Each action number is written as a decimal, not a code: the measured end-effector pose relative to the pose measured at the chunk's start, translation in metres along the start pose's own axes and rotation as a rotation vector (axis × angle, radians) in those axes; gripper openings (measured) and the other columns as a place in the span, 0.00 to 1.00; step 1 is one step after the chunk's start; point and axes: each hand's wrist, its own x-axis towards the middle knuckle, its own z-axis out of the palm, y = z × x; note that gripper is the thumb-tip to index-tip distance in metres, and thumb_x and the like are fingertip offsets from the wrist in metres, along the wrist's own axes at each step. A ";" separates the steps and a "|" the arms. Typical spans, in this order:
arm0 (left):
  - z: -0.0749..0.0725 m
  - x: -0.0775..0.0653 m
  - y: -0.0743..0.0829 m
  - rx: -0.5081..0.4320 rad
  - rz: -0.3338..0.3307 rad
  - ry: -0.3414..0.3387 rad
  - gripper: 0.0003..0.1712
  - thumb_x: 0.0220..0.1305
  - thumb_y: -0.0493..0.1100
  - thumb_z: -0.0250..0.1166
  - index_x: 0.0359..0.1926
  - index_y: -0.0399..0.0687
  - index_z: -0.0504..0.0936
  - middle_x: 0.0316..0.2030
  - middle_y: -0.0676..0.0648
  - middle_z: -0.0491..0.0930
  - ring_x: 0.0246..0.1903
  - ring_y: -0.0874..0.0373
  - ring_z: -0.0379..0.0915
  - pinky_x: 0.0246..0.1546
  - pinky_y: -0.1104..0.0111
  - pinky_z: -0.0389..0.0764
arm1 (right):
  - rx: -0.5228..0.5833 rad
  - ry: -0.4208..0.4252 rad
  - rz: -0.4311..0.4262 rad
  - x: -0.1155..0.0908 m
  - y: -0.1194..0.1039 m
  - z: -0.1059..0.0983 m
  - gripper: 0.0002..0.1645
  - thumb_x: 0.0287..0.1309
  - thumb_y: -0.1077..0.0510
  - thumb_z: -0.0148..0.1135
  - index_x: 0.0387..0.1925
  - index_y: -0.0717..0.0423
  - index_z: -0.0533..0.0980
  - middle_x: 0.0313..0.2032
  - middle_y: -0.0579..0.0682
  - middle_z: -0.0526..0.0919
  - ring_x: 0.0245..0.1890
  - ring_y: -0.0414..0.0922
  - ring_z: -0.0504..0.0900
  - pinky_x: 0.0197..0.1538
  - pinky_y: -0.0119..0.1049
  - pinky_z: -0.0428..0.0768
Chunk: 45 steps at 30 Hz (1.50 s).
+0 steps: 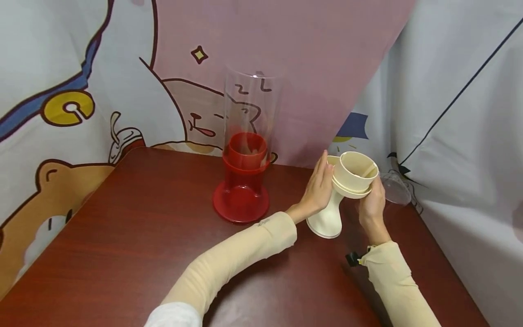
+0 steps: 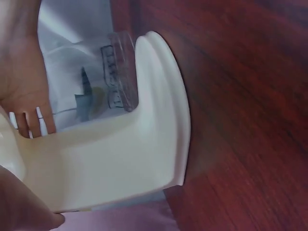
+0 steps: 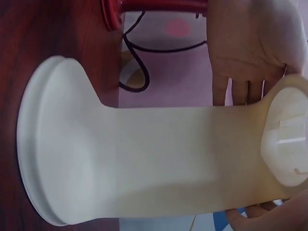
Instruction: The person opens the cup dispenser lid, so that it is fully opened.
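A cream plastic dispenser stand [image 1: 328, 218], with a flared foot and a round collar [image 1: 356, 175] on top, is between my two hands at the right of the table. My left hand [image 1: 319, 190] holds its left side near the top, fingers pointing up along it. Around the collar's right side, my right hand [image 1: 372, 204] grips, its fingertips partly hidden. The left wrist view has the stand's foot [image 2: 161, 110] close over the tabletop. Seen from the right wrist, the collar opening [image 3: 288, 139] shows a pale inner part.
At the table's back stands a red dispenser stand [image 1: 241, 206] carrying a tall clear cylinder [image 1: 253, 104]. Another clear container [image 1: 396, 188] lies beside the right-hand curtain. Printed fabric [image 1: 286, 45] hangs along the back and sides of the dark red-brown table [image 1: 135, 254].
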 end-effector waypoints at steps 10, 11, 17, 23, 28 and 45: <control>-0.020 -0.055 0.015 -0.092 -0.159 -0.080 0.39 0.78 0.62 0.34 0.80 0.51 0.41 0.80 0.53 0.42 0.78 0.61 0.39 0.78 0.61 0.46 | -0.015 -0.238 0.107 -0.052 -0.020 -0.024 0.43 0.75 0.34 0.25 0.79 0.56 0.44 0.78 0.54 0.48 0.79 0.46 0.45 0.79 0.35 0.44; -0.026 -0.060 0.018 -0.102 -0.165 -0.089 0.39 0.78 0.62 0.34 0.80 0.52 0.41 0.80 0.53 0.42 0.78 0.61 0.39 0.78 0.61 0.47 | -0.003 -0.245 0.109 -0.057 -0.024 -0.024 0.44 0.75 0.34 0.25 0.79 0.57 0.43 0.79 0.55 0.46 0.80 0.46 0.44 0.79 0.35 0.43; -0.062 -0.084 0.035 -0.120 -0.198 -0.151 0.38 0.78 0.63 0.35 0.80 0.54 0.42 0.79 0.54 0.43 0.78 0.60 0.39 0.78 0.56 0.46 | 0.038 -0.252 0.097 -0.083 -0.037 -0.024 0.41 0.76 0.37 0.23 0.78 0.58 0.42 0.78 0.55 0.46 0.80 0.46 0.42 0.79 0.33 0.44; -0.092 -0.108 0.044 -0.088 -0.227 -0.203 0.39 0.76 0.65 0.35 0.80 0.58 0.43 0.80 0.54 0.42 0.78 0.62 0.37 0.78 0.55 0.45 | 0.046 -0.287 0.067 -0.103 -0.041 -0.021 0.41 0.77 0.38 0.26 0.77 0.59 0.45 0.77 0.54 0.49 0.79 0.43 0.45 0.78 0.32 0.46; -0.116 -0.130 0.049 -0.083 -0.244 -0.216 0.39 0.76 0.67 0.35 0.80 0.60 0.44 0.79 0.59 0.43 0.78 0.63 0.39 0.78 0.55 0.45 | 0.035 -0.319 0.056 -0.117 -0.041 -0.011 0.37 0.77 0.39 0.26 0.76 0.57 0.50 0.74 0.50 0.57 0.76 0.40 0.54 0.76 0.30 0.51; -0.200 -0.146 0.034 -0.198 -0.268 0.014 0.36 0.79 0.55 0.34 0.79 0.45 0.43 0.79 0.45 0.45 0.79 0.51 0.38 0.78 0.50 0.41 | 0.025 -0.543 -0.027 -0.129 -0.026 0.048 0.37 0.78 0.42 0.27 0.75 0.63 0.51 0.72 0.44 0.64 0.76 0.38 0.56 0.74 0.29 0.56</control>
